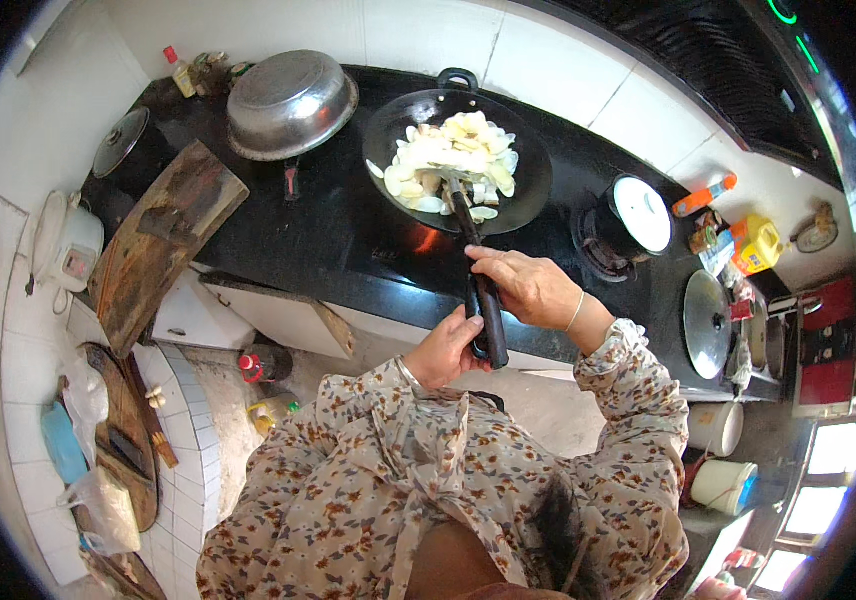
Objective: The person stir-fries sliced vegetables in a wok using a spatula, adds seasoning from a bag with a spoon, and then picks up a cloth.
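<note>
A dark wok rests over the stove with pale sliced food piled inside. A spatula with a long dark handle reaches into the slices, its metal blade partly buried among them. My right hand is closed around that handle. Lower down, my left hand grips the wok's own long handle, which runs beside the spatula's handle. An orange glow shows on the dark stove surface just below the wok.
An upturned metal basin sits left of the wok, near a thick wooden board. To the right are a pot with a white lid, a metal lid and a yellow jug. Bottles stand on the floor at left.
</note>
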The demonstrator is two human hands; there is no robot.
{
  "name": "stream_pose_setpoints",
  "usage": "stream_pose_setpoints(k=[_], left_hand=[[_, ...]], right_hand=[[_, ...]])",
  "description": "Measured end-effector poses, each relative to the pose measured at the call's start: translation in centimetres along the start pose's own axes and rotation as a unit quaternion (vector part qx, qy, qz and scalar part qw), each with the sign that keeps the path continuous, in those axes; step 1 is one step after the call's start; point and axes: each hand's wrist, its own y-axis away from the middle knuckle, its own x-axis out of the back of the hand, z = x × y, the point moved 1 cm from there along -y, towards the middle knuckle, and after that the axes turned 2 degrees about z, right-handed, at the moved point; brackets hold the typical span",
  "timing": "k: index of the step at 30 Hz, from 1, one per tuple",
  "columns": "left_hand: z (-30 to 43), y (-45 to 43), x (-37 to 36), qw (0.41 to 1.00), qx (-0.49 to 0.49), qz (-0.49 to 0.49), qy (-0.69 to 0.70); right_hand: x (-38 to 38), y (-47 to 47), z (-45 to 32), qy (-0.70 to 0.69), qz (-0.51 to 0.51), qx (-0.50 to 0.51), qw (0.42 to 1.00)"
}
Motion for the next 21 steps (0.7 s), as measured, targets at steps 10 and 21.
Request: stream_pose_setpoints(k=[10, 21], left_hand=[[0.0, 0.0, 0.0, 0.999, 0.004, -0.009, 0.046], [0.4, 0.2, -0.1, 0.999, 0.005, -0.02, 0.051]], right_hand=[[5.4, -2.8, 3.3, -0.043, 0.081, -0.034, 0.995], [14.6, -8.4, 8.1, -0.265, 0.107, -0.466, 0.837]])
